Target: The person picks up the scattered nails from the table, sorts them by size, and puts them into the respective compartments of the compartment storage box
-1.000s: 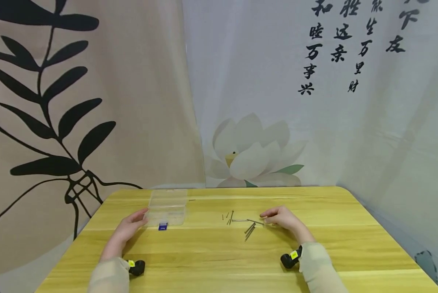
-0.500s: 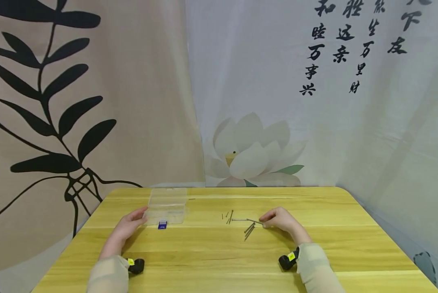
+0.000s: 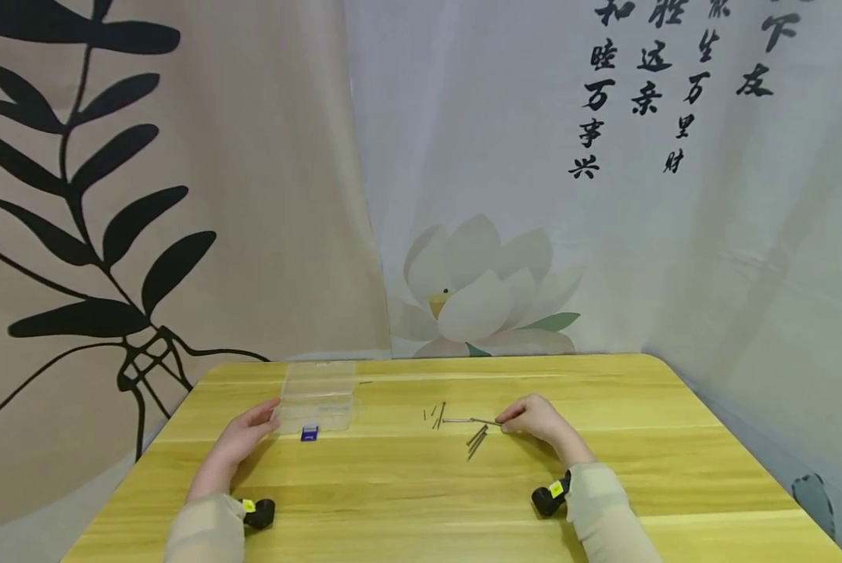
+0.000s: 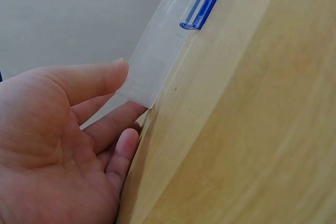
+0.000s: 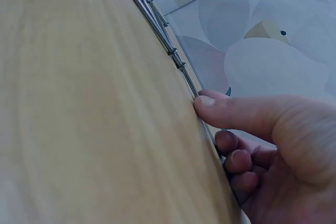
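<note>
The right hand (image 3: 539, 418) pinches one nail (image 3: 489, 423) on the table (image 3: 392, 493), seemingly touching other nails (image 3: 477, 442), so lifting could drag those; the left hand's (image 3: 241, 438) loosely extended fingers touch the clear box (image 3: 315, 416), which a nudge could shift.

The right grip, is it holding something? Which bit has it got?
Yes, the right grip pinches a nail by one end; whether that's head or point is hidden.

In right hand (image 3: 539, 420): slender grey metal nail (image 3: 487, 422), dull sheen. At left hand (image 3: 241, 438): clear rectangular plastic box (image 3: 318, 397), smooth; blue plastic latch (image 4: 210, 9), glossy. Under both: yellow wood-grained tabletop (image 3: 392, 493), smooth. Beyond both: pale printed cloth backdrop (image 3: 287, 195), matt.
</note>
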Demonstrator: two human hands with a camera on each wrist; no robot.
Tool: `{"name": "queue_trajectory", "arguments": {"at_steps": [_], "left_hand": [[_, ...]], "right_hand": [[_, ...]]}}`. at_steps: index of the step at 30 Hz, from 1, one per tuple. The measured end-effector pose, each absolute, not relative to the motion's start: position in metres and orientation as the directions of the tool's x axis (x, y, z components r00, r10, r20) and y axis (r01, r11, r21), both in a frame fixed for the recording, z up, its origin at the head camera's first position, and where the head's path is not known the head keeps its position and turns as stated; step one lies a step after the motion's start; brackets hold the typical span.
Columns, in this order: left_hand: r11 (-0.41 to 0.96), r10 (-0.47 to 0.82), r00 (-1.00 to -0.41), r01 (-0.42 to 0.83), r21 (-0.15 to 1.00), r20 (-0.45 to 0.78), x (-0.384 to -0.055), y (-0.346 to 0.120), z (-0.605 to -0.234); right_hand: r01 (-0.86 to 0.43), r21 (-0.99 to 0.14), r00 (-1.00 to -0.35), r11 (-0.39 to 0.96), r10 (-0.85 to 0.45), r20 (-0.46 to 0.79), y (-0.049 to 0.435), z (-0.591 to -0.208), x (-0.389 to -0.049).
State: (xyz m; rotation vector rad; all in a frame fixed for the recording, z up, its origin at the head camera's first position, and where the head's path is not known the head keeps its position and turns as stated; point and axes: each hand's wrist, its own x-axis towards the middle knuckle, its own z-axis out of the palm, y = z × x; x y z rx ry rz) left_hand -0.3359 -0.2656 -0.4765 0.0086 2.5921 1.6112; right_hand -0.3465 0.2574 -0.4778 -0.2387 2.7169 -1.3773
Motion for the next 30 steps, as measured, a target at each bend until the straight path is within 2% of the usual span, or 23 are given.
{"name": "queue_trajectory", "arguments": {"at_steps": [11,21,30], "left_hand": [[0.438,0.051,-0.996,-0.044,0.898,-0.073,-0.3363,-0.2680,-0.4749],[0.438,0.052,-0.997,-0.035,0.898,-0.064,-0.3320,-0.2667,-0.4754],[0.447,0.050,-0.997,-0.027,0.894,-0.056,-0.3346,-0.2644,-0.4747]], "right_hand": [[-0.074,-0.781,-0.992,0.620,-0.129,-0.008,0.2545,-0.4784,-0.3536],[-0.136,-0.752,-0.985,0.645,-0.167,0.035,0.2542,-0.4791,-0.3496],[-0.139,-0.740,-0.988,0.658,-0.144,0.057,0.2556,-0.4791,-0.3495]]}}
